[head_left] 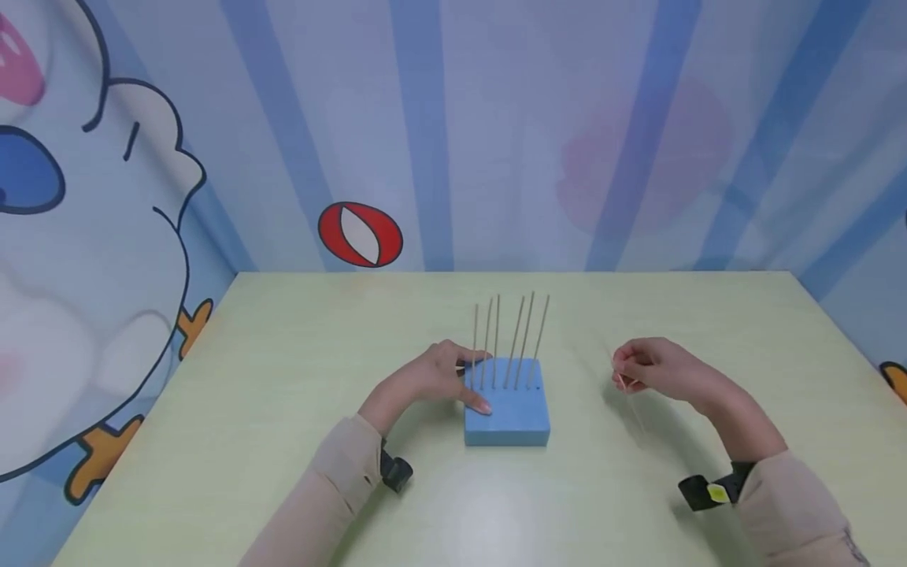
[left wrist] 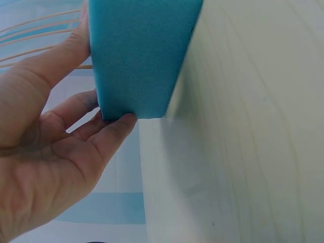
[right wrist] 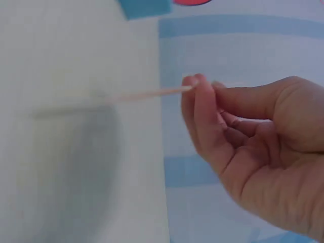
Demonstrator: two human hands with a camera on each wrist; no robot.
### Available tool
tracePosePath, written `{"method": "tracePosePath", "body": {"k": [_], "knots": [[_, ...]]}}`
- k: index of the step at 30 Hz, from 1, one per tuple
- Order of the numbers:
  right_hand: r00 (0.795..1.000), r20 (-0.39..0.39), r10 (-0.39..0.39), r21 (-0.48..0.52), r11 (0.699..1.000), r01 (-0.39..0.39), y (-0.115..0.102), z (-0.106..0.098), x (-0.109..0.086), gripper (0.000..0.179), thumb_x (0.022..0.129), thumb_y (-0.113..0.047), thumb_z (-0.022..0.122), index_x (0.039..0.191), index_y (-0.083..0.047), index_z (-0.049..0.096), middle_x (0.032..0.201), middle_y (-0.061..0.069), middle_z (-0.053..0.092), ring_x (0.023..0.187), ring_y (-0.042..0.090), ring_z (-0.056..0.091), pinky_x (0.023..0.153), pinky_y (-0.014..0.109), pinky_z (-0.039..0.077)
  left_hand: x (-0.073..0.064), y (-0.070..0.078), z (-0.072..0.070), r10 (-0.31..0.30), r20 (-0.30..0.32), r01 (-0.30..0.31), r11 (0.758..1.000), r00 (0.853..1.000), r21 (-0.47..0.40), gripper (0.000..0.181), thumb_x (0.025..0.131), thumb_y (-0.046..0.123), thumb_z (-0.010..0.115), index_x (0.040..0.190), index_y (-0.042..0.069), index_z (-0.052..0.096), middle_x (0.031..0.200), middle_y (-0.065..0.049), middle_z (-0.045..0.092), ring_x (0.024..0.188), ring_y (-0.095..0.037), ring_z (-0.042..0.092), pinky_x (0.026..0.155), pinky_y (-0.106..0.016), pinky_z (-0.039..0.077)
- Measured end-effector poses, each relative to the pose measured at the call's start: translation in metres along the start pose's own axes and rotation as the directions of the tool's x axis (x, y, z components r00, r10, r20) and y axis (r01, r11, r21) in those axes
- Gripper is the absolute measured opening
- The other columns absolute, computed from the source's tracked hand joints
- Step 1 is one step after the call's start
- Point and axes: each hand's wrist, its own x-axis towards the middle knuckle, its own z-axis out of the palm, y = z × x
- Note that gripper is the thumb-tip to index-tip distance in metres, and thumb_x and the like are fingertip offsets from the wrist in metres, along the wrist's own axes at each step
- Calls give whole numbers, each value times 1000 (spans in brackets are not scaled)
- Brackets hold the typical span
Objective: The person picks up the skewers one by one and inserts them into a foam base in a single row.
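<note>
A blue foam block (head_left: 506,425) sits on the table with several thin wooden sticks (head_left: 522,339) standing upright in a row in its top. My left hand (head_left: 442,374) grips the block from its left side, thumb over the top. In the left wrist view its fingertips press the side of the blue block (left wrist: 142,61). To the right of the block, my right hand (head_left: 652,368) pinches one thin wooden stick (right wrist: 147,94) between thumb and fingers. That stick is blurred and points down toward the table. A small dark hole (head_left: 538,388) shows near the block's right edge, beside the last stick.
The pale green-yellow table (head_left: 319,339) ends at a blue striped backdrop (head_left: 496,157) with cartoon prints. A black wrist camera (head_left: 397,472) is strapped to the left wrist, another black wrist camera (head_left: 697,494) to the right.
</note>
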Motion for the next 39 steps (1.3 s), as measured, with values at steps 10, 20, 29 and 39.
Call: {"method": "tracePosePath", "body": {"k": [10,20,29,39], "knots": [[932,-224,-285,377,857,352,-28,22,31,25,98,-25,47,105,-2,44,93,-1,57,93,11,57,87,19,47,2,3,-6,15,-7,-15,1000,1000,21,84,64,30,86,138,19,47,144,-5,42,128,-20,43,97,-34,41],[902,-349,-253,329,869,370,-40,46,52,19,100,-16,43,106,3,41,93,4,55,89,10,57,83,21,49,4,3,-6,16,-14,-16,1000,1000,15,85,64,30,87,138,19,47,144,-5,42,126,-18,44,96,-33,42],[869,-312,-384,55,906,420,-45,58,50,14,99,-10,43,103,3,44,92,13,59,84,17,61,78,32,52,-1,1,-10,2,-21,-1,1000,1000,8,85,64,30,86,138,18,47,145,-6,41,128,-19,43,98,-35,40],[784,-175,-596,-307,789,531,-35,63,32,3,98,-4,44,95,-4,43,89,6,63,79,24,61,67,30,52,1,-4,-1,24,-9,-25,999,1000,-33,84,63,29,87,136,14,50,142,-7,44,122,-17,46,97,-34,41]]}}
